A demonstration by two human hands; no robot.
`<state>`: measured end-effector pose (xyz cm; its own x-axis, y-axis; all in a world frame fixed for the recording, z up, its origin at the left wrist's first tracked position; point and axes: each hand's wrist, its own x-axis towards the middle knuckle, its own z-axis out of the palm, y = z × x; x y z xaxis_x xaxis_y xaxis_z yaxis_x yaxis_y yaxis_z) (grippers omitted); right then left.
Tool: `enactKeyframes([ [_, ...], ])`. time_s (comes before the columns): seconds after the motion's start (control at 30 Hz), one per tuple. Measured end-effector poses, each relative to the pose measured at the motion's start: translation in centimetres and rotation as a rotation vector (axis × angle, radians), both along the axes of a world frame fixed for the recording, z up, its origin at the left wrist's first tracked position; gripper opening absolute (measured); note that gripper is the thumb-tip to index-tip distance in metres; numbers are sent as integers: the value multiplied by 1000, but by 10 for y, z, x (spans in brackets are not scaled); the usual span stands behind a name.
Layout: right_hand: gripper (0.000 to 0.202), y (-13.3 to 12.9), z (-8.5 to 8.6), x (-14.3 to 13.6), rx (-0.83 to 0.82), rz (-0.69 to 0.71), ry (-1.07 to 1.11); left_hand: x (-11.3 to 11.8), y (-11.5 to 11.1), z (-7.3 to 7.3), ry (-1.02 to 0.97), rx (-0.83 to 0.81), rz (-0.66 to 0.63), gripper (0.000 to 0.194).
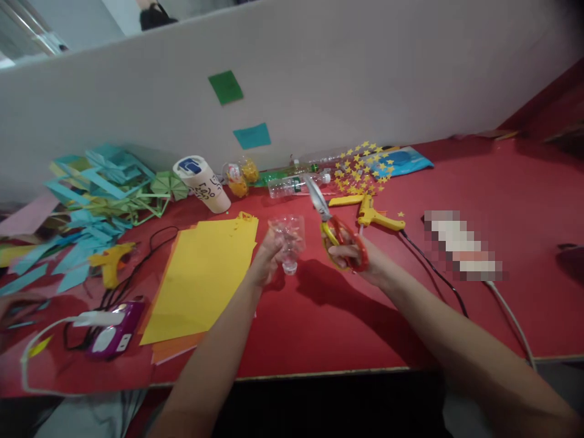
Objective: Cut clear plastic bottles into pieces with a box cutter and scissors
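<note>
My left hand [271,250] is closed around the side of a clear plastic bottle top [292,234], its neck and cap end pointing down toward me. To its right, my right hand [347,248] grips a pair of scissors [319,201] by red and yellow handles, blades pointing up and away. The blades stand apart from the plastic piece. Yellow paper sheets [201,280] lie left of my left hand, over orange ones.
Plastic bottles [285,187], a white cup [205,188] and yellow paper stars [362,170] line the wall. A yellow glue gun [378,218] lies right. Folded paper [100,182], another glue gun [109,263], a purple power socket [119,331] and another person's hand [16,307] are left.
</note>
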<state>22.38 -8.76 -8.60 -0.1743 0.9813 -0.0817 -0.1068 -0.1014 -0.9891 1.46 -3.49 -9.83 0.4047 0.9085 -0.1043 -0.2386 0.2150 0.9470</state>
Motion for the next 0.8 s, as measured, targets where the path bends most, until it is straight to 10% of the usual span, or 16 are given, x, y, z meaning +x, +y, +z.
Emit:
enactKeyframes([
  [0.43, 42, -8, -11, -5, -30, -49, -146, 6, -18, -15, 1, -176, -59, 60],
  [0.8, 47, -15, -1, -11, -19, -66, -219, 2, -26, -15, 565, 612, 144, 63],
])
